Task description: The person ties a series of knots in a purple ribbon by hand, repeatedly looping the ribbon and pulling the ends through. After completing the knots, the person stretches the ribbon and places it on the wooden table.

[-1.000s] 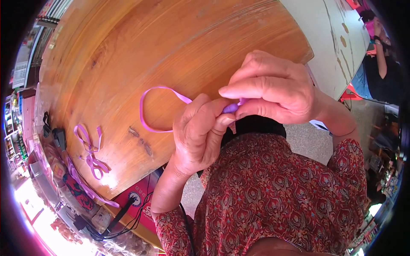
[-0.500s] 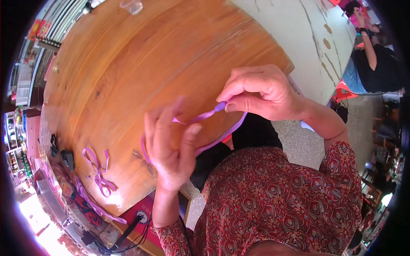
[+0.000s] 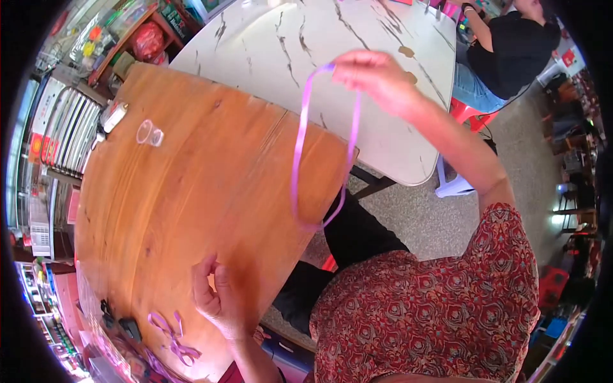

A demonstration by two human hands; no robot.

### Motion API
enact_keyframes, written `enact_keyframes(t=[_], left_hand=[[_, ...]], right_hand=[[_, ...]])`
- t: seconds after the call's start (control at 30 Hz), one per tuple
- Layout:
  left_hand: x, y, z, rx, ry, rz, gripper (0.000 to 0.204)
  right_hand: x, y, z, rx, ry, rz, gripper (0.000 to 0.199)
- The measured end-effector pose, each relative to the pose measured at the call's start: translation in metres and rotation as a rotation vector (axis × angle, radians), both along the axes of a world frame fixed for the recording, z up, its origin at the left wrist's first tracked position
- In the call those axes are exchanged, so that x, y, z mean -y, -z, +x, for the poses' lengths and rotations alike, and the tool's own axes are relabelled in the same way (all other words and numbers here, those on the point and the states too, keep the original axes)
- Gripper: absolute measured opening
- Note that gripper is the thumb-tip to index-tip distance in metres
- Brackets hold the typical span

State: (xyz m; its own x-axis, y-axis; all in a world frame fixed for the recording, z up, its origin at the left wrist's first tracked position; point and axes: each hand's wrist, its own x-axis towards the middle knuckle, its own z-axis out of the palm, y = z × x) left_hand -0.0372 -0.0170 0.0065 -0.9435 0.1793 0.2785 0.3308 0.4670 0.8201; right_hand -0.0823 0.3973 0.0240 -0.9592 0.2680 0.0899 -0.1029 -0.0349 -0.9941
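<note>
Over the white marbled table, my right hand (image 3: 377, 75) is raised, its thumb and fingers pinched on a purple ribbon lanyard (image 3: 297, 153). A darker purple piece (image 3: 327, 67) shows at the fingertips, and from there the ribbon hangs down as a long loop. My left hand (image 3: 219, 299) hovers above the near part of the wooden table, fingers loosely curled, a gap between thumb and forefinger. Nothing shows in it. To its left lies another purple ribbon (image 3: 175, 338), looped and crossed over itself.
The wooden table (image 3: 172, 204) meets the white marbled table (image 3: 255, 54) at the far side. A clear plastic cup (image 3: 151, 134) and a white bottle (image 3: 115, 117) stand at the left. Black clips (image 3: 129, 329) lie near the ribbons. Another person (image 3: 507, 54) sits at the far right.
My right hand has moved up and away with the lanyard, which now hangs as a loop. My left hand has let go of the ribbon and dropped lower left. The view has shifted.
</note>
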Motion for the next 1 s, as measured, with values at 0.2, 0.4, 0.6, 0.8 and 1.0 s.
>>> enact_keyframes(t=[0.2, 0.4, 0.6, 0.8, 1.0], left_hand=[[-0.029, 0.0, -0.005, -0.052, 0.074, -0.041, 0.016], [-0.025, -0.009, -0.007, -0.091, 0.066, -0.15, 0.015], [0.002, -0.007, -0.007, -0.125, -0.089, -0.191, 0.012], [0.098, -0.011, 0.011, -0.281, -0.493, -0.343, 0.006], [0.22, 0.007, 0.042, -0.36, -0.912, -0.559, 0.007]], right_hand=[[-0.163, -0.031, -0.048, -0.252, 0.386, 0.721, 0.026], [-0.168, 0.007, -0.052, -0.176, 0.903, 1.089, 0.03], [-0.1, 0.067, -0.007, -0.132, 0.288, 0.882, 0.028], [-0.007, 0.052, 0.004, -0.348, -0.028, 1.086, 0.018], [0.081, 0.019, 0.007, -0.497, -0.259, 1.195, 0.018]])
